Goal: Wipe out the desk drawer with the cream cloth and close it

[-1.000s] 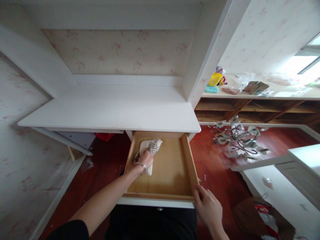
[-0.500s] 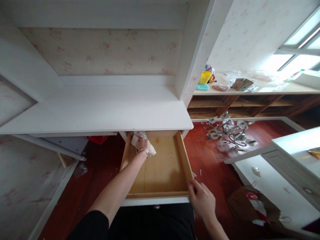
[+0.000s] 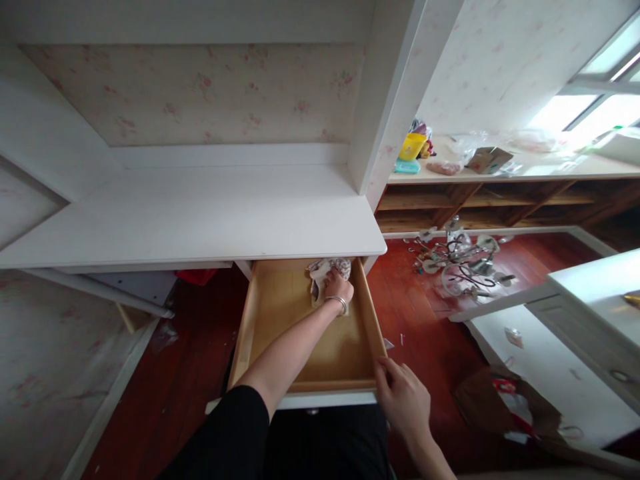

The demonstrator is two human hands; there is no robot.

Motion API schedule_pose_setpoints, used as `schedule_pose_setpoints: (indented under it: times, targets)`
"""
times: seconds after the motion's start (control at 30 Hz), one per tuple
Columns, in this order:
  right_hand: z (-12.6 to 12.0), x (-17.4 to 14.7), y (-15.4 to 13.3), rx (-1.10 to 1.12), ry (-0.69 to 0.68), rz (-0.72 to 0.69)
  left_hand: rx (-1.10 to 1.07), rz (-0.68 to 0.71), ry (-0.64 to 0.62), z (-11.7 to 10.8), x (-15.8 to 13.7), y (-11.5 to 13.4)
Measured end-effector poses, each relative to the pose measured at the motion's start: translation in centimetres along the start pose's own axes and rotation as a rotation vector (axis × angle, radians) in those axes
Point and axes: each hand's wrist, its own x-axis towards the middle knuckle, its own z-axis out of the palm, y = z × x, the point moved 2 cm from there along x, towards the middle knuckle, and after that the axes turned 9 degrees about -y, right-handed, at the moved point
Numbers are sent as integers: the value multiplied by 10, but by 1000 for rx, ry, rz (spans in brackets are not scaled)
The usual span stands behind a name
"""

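A wooden drawer [image 3: 280, 333] with a white front stands pulled out from under the white desk [image 3: 240, 220]. Inside it, at the back right corner, my left hand [image 3: 338, 288] is closed on a crumpled cloth [image 3: 318, 272], pale with a patterned part, pressed against the drawer's bottom. A silver bangle circles that wrist. My right hand [image 3: 404, 393] grips the front right corner of the drawer, fingers curled over its side wall and front edge.
On the red wood floor at the right lies a chandelier [image 3: 463, 260]. A low shelf [image 3: 500, 193] under the window holds a yellow container [image 3: 412, 147] and plastic bags. A brown paper bag [image 3: 480, 403] and another white cabinet [image 3: 590, 327] stand at the right.
My left hand has slid the cloth from the drawer's back left corner across to the back right. My right hand stays at the front right corner.
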Motion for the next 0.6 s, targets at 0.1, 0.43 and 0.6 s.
schedule_pose_setpoints:
  times: [0.1, 0.43, 0.6]
  targets:
    - [-2, 1, -1, 13, 6, -6, 8, 89, -29, 7, -6, 9]
    - [-2, -1, -1, 37, 6, 19, 125, 304, -304, 15, -70, -19]
    - [0, -1, -1, 26, 21, 23, 201, 498, -428, 24, -118, -38]
